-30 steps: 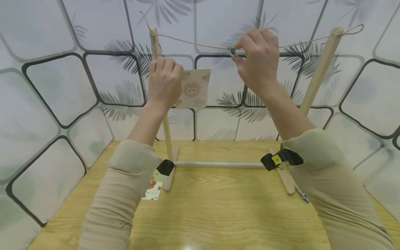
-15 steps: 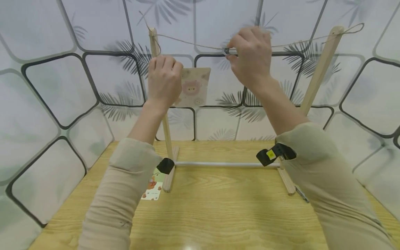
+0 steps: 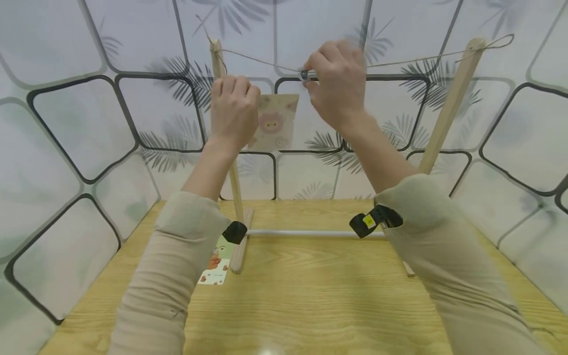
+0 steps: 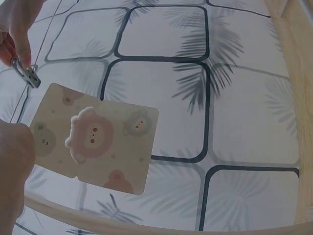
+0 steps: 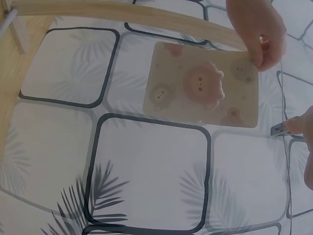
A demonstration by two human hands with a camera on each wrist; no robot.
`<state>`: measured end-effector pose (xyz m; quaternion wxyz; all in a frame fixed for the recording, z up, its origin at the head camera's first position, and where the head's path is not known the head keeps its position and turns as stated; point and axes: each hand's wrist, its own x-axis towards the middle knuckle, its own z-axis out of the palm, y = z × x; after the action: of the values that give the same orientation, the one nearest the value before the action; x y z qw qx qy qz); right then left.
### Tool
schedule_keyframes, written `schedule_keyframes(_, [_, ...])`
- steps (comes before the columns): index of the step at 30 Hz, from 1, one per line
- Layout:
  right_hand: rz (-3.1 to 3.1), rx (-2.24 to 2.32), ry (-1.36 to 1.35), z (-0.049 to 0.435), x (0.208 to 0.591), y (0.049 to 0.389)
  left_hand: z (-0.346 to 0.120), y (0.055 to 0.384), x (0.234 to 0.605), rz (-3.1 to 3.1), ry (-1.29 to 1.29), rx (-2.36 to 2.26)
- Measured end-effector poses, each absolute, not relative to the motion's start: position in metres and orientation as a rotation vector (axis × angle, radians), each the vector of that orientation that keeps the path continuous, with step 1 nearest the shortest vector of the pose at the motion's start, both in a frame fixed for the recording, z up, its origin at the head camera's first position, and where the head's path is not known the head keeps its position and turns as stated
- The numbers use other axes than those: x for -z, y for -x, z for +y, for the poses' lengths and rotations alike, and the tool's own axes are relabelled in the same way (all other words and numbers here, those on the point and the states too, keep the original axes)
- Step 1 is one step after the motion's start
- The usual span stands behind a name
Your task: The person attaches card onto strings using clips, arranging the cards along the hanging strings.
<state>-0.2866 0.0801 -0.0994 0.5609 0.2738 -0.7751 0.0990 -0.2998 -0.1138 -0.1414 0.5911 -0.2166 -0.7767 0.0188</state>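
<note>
My left hand (image 3: 234, 111) grips a pale card (image 3: 277, 123) printed with pink and grey animal faces. In the right wrist view the thumb and fingers pinch the card (image 5: 171, 73) near one corner. Up at the twine (image 3: 262, 61), my right hand (image 3: 339, 81) pinches a small metal clip (image 3: 303, 74) between thumb and fingertips. The left wrist view shows this clip (image 4: 26, 73) overlapping the line, a little apart from the card (image 4: 132, 156). In the head view the card hangs below the twine.
Two wooden posts (image 3: 452, 106) hold the twine, joined low down by a white rod (image 3: 306, 232). A second card (image 3: 215, 266), green and white with red figures, lies on the wooden table (image 3: 310, 296) beside the left foot. A patterned backdrop (image 3: 306, 175) stands behind.
My right hand has moved left along the twine with the clip, closer to the card. My left hand and the card have risen slightly.
</note>
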Motion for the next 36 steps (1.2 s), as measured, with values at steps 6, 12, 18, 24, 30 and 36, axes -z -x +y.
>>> schedule_keyframes(6, [-1.687,-0.084,-0.66,0.072,0.104,0.29,-0.112,0.303,0.141,-1.791,0.519,-0.032])
schedule_keyframes(12, [-1.616,-0.057,-0.664,0.067,0.103,0.292,-0.11,0.304,0.137,-1.783,0.509,-0.019])
schedule_keyframes(18, [-1.701,-0.138,-0.696,0.062,0.102,0.286,-0.109,0.305,0.134,-1.768,0.491,-0.034])
schedule_keyframes(24, [-1.747,-0.151,-0.69,0.057,0.1,0.283,-0.109,0.307,0.129,-1.769,0.476,-0.04])
schedule_keyframes(30, [-1.791,-0.216,-0.725,0.055,0.1,0.283,-0.107,0.306,0.126,-1.78,0.472,-0.047])
schedule_keyframes(36, [-1.781,-0.221,-0.75,0.053,0.099,0.284,-0.106,0.306,0.122,-1.805,0.438,-0.056])
